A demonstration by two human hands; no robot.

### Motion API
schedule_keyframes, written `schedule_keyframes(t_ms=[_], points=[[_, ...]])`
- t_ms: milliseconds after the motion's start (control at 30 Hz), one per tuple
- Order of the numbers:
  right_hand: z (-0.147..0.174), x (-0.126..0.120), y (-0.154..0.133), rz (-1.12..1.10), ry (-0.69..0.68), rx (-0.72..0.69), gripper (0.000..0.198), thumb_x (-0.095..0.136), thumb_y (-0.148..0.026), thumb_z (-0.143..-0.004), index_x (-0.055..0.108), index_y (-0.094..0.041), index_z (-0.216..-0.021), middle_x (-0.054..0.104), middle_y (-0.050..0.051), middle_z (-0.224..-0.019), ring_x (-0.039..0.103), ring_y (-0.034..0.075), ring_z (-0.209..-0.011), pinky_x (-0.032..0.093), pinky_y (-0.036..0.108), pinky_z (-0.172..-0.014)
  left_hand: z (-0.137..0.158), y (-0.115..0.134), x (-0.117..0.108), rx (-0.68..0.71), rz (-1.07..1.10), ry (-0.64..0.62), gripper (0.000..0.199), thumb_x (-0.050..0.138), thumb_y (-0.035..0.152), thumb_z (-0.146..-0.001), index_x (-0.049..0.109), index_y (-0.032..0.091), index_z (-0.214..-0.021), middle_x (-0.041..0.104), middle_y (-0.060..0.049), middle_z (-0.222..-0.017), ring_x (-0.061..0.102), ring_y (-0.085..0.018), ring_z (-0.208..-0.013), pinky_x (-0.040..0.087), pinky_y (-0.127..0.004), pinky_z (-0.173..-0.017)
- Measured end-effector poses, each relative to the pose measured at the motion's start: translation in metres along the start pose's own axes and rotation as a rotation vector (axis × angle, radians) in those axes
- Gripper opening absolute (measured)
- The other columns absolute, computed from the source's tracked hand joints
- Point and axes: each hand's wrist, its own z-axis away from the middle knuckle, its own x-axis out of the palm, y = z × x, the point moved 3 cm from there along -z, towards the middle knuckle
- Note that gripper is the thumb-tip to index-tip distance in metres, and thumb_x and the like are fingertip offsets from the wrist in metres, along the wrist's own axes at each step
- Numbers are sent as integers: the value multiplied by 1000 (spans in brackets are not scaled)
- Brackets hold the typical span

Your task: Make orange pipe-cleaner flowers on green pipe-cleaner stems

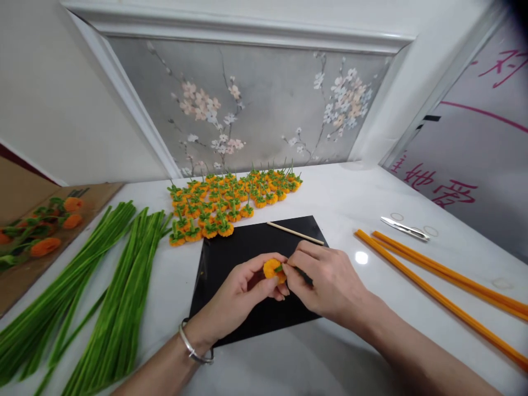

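Over a black mat [247, 313], my left hand [243, 286] pinches a small orange pipe-cleaner flower [271, 268] between thumb and fingers. My right hand [325, 275] meets it from the right, its thumb and forefinger closed on a short green pipe-cleaner piece [279, 269] at the flower's centre. The fingers hide part of the flower and most of that green piece. A thin wooden stick [295, 233] lies on the mat just beyond my hands.
Rows of finished orange flowers with green stems [223, 201] stand behind the mat. Green pipe cleaners [119, 308] lie left, beside a cardboard box [25, 280] holding orange flowers. Orange pipe cleaners [445, 275] and small metal snips [404, 228] lie right. A wall closes the back.
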Motion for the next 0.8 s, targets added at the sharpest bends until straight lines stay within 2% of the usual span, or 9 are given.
schedule_keyframes(t_ms=[167,267,367,500,600,700,800], points=[[-1,1,2,-85,-57,54,25,46,-18,-88,62,-17,-68,58,2,-67,55,11,-60,40,21,-53,1,-5,-1,-59,172,-37,32,61,25,-88,60,18,-118,65,-5,-91,62,-14,-80,50,-29,-78],[-2,0,4,-126,-85,-4,21,45,-19,-91,65,-17,-90,64,5,-84,60,14,-73,48,24,-66,0,-5,-2,-114,276,-56,28,59,26,-89,61,16,-115,66,-8,-90,63,-15,-80,50,-28,-77],[-2,0,4,-93,-94,-139,25,44,-17,-93,61,-20,-111,65,7,-97,60,16,-83,50,27,-72,-1,-3,-3,-140,314,-45,24,57,27,-89,65,13,-107,66,-8,-84,63,-15,-74,49,-24,-68],[1,1,4,-8,-26,-283,25,43,-15,-94,64,-20,-106,67,5,-93,58,14,-74,48,27,-68,0,-1,-1,-157,303,-69,22,57,30,-89,65,12,-99,63,-7,-81,61,-14,-71,49,-23,-63],[2,0,4,-25,24,-314,25,42,-13,-94,66,-19,-98,69,5,-92,59,14,-74,47,27,-68,1,-1,1,-155,254,-106,24,54,34,-91,64,13,-96,61,-6,-79,60,-14,-71,50,-24,-64],[0,-1,5,-228,64,-246,26,42,-11,-93,66,-18,-89,69,6,-90,61,14,-76,49,27,-69,1,1,2,-126,254,-128,37,47,43,-93,65,11,-96,61,-7,-77,61,-15,-72,51,-26,-67],[-2,3,10,-552,20,-6,19,48,-17,-91,65,-19,-83,66,4,-82,61,13,-72,51,24,-66,1,3,0,-69,310,-69,43,46,47,-92,66,12,-104,65,-10,-89,64,-18,-80,52,-30,-73]])
